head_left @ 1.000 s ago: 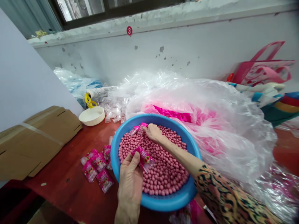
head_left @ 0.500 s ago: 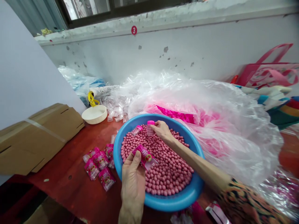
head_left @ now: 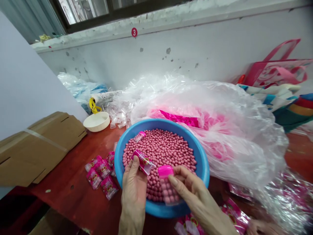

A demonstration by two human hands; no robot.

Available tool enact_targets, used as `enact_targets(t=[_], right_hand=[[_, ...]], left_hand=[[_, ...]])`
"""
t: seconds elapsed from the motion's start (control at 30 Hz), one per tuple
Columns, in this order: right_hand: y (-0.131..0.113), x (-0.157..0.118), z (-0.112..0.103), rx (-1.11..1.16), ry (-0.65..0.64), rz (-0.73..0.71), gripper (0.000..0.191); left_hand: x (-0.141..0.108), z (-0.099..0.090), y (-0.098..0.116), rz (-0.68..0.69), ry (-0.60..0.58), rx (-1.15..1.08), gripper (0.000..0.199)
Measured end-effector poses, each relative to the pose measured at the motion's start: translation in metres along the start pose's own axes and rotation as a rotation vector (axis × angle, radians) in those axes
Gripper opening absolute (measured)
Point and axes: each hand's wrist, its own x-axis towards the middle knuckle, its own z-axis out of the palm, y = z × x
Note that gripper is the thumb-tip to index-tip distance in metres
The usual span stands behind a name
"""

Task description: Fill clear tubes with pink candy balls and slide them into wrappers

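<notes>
My left hand (head_left: 134, 192) pinches a pink printed plastic sleeve (head_left: 144, 162) between thumb and fingers, above the left part of a blue basin (head_left: 204, 153). The basin holds many small pink candy balls (head_left: 168, 143). Over its front edge, my right hand (head_left: 195, 192) grips a small clear candy box (head_left: 168, 189) by its pink cap. Pink balls show through the box's walls, and it looks slightly blurred. Another capped clear box (head_left: 139, 136) lies on the balls at the basin's back left.
Several pink packets (head_left: 109, 187) lie on the red table left of the basin. Behind stand a white round lid (head_left: 96, 122) and a large clear bag (head_left: 234, 124) of pink pieces. Flattened cardboard (head_left: 49, 147) lies left. Part of what looks like another hand (head_left: 262, 227) shows lower right.
My right hand has moved from the back of the basin to its front, bringing the capped candy box closer. The left hand still holds the sleeve. The view has shifted slightly.
</notes>
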Motion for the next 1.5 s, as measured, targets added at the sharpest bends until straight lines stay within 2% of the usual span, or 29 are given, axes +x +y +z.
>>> enact_targets(t=[0.23,0.43,0.73,0.93,1.0,1.1,1.17,1.27,1.37,1.5], right_hand=[[0.018,0.003,0.018,0.074,0.042,-0.045,0.025],[0.034,0.005,0.027,0.08,0.107,-0.094,0.024],[0.04,0.004,0.029,0.004,0.05,-0.06,0.026],[0.041,0.001,0.026,-0.29,0.192,-0.188,0.03],[0.044,0.001,0.025,-0.342,0.207,-0.202,0.032],[0.05,0.002,0.023,-0.26,0.187,-0.188,0.039],[0.052,0.003,0.024,-0.19,0.219,-0.198,0.042],[0.05,0.002,0.026,-0.147,0.24,-0.204,0.038],[0.046,0.0,0.027,-0.145,0.248,-0.197,0.034],[0.043,-0.001,0.027,-0.107,0.268,-0.202,0.03]], left_hand=[[0.0,-0.002,-0.002,-0.007,-0.028,0.002,0.001],[-0.003,-0.002,-0.003,-0.028,-0.008,0.022,0.01],[-0.013,0.001,0.0,-0.102,0.04,0.102,0.018],[-0.01,-0.002,-0.005,-0.045,-0.055,0.105,0.026],[-0.01,-0.003,-0.006,-0.021,-0.051,0.1,0.026],[-0.01,-0.003,-0.006,-0.003,-0.033,0.093,0.026],[-0.011,-0.002,-0.005,-0.005,-0.04,0.094,0.026],[-0.013,-0.002,-0.005,-0.021,-0.094,0.116,0.024],[-0.017,-0.001,-0.004,-0.006,-0.178,0.16,0.03],[-0.02,0.0,-0.001,-0.03,-0.263,0.304,0.036]])
